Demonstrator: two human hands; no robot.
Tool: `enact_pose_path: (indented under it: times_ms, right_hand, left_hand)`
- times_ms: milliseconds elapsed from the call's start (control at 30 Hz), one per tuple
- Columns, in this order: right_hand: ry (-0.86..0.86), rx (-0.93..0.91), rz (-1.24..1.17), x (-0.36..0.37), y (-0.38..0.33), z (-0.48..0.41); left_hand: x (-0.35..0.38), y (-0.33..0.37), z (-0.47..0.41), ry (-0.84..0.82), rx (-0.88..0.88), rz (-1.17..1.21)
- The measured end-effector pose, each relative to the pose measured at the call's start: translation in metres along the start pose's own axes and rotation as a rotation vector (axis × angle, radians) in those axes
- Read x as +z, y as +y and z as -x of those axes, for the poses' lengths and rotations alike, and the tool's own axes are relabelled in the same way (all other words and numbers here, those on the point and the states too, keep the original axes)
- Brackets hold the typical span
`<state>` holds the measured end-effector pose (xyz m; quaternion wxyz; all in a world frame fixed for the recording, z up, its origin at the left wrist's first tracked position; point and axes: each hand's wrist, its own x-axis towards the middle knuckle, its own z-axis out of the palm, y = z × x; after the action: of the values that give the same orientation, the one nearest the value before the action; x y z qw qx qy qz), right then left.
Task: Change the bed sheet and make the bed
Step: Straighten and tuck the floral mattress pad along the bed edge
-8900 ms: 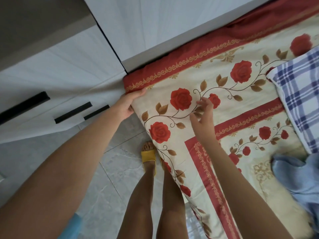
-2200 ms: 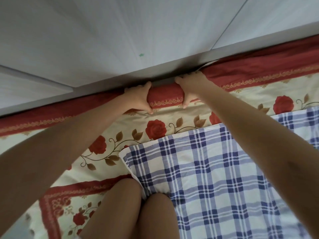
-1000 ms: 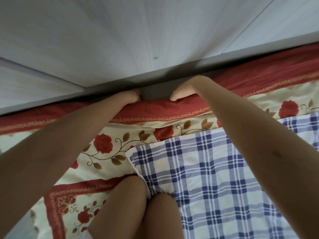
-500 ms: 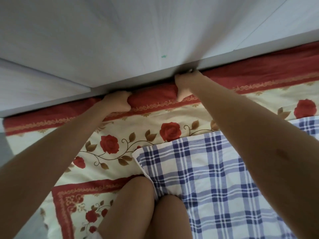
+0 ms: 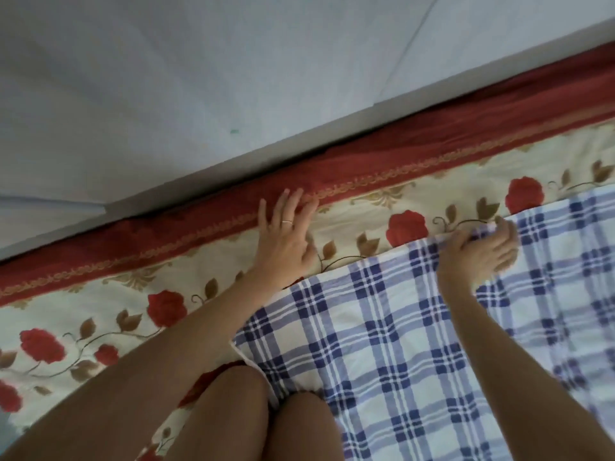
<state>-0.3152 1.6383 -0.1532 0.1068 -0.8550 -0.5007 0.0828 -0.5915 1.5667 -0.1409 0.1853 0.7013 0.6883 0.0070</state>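
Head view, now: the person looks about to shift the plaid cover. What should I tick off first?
1. The left hand lies flat on the rose sheet: ok.
2. The right hand grips the plaid cover at its far edge: ok, though blurred.
3. The sheet's red border runs along the white panel: ok.
4. The border is tucked down behind the mattress: cannot tell, hidden.
5. The knees are off the plaid cover: not ok, they overlap its near corner and may pin it.
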Motion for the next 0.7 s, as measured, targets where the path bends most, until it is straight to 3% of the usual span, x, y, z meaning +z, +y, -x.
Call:
enact_pose_path:
  times_ms: [67,100,167,233,300,367,400,433,500,567,700]
  right_hand:
    - [-0.058,0.276,0.088,-0.003,0.013,-0.029]
    - [-0.144,0.255,0.114,0.000,0.013,-0.042]
    - [-0.231,-0.019,0.219,0.015,0.012,-0.060]
    - [-0.257,-0.405,0.325,0.031,0.008,-0.076]
    - [-0.338,-0.790,0.270,0.034,0.009,-0.095]
    - [-0.361,-1.026,0.134,0.026,0.022,-0.129]
    - [-0.273,-1.002,0.098,0.021,0.032,-0.151]
    - [-0.148,-0.857,0.083,0.016,0.043,-0.174]
    - [0.027,-0.354,0.063,0.013,0.061,-0.215]
    - [0.035,-0.051,0.080,0.025,0.070,-0.241]
    - [0.005,-0.073,0.084,0.039,0.074,-0.253]
  left_hand:
    - [0.004,0.031,-0.033,-0.125,0.130,-0.017]
    - [0.008,0.044,-0.050,-0.192,0.147,-0.023]
    - [0.015,0.073,-0.093,-0.240,0.166,-0.067]
    - [0.018,0.105,-0.137,-0.181,0.262,-0.118]
    - [0.023,0.130,-0.178,-0.091,0.389,-0.164]
    - [0.028,0.152,-0.216,0.024,0.430,-0.161]
    - [0.031,0.164,-0.234,0.062,0.424,-0.143]
    - [0.034,0.176,-0.251,0.084,0.412,-0.136]
    - [0.042,0.197,-0.277,0.117,0.375,-0.133]
    - [0.052,0.210,-0.288,0.155,0.339,-0.154]
    - [0.061,0.213,-0.294,0.170,0.332,-0.197]
